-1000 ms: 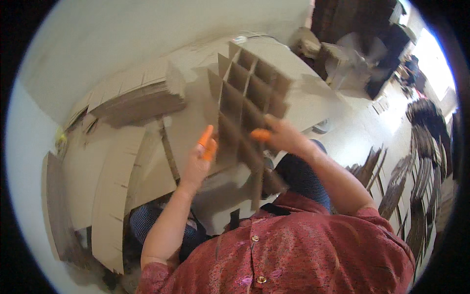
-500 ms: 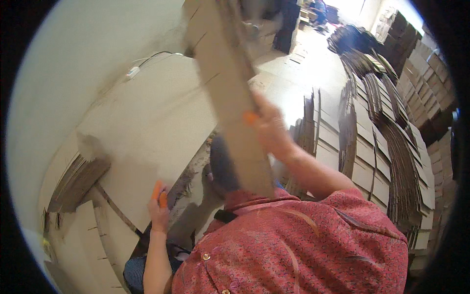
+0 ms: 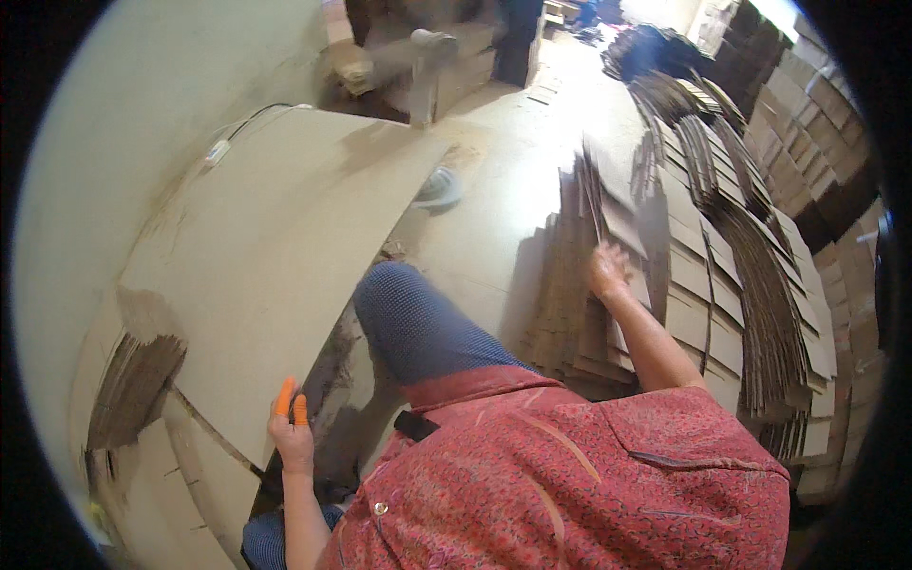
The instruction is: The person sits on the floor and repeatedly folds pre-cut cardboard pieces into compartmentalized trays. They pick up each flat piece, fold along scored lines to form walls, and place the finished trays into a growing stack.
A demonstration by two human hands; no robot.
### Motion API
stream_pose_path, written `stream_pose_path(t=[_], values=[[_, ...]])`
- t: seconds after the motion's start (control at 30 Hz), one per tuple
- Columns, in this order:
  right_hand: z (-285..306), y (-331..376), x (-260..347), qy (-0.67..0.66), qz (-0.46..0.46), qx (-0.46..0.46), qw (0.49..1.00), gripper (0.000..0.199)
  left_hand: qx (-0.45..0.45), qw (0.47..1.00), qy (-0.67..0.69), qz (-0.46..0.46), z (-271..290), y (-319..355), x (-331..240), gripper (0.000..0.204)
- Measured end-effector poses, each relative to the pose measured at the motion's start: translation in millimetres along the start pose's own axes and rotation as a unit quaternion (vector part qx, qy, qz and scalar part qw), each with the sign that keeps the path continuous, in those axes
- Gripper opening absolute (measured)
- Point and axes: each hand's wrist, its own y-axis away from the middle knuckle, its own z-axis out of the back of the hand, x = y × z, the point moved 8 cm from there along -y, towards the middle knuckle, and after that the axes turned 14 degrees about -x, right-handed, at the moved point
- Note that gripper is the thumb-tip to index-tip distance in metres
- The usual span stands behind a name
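Observation:
My right hand is at the near end of a row of upright cardboard sheets on the floor to my right. Its fingers are spread against a slotted cardboard sheet, whose upper part is blurred by motion. My left hand hovers by the edge of the pale work table, with orange covers on some fingers. Those fingers stand apart, and nothing shows between them.
A dark-edged bundle of cardboard stands on the table's left end, beside a thin bar. More slotted sheets line the floor at right, with tall cardboard stacks behind. A pale round object lies beyond the table edge.
The long cardboard strip that my right hand held up in front of me has gone over to the row at right. My left hand has lowered slightly; the view has shifted.

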Motion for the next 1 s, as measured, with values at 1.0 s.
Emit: stream_pose_path(t=[1.0], values=[[-32.8,7.5,24.9,-0.037,0.277,-0.131,0.951,0.059,-0.112,0.818,-0.545,-0.143,217.2,-263.6,-5.3,0.019]])
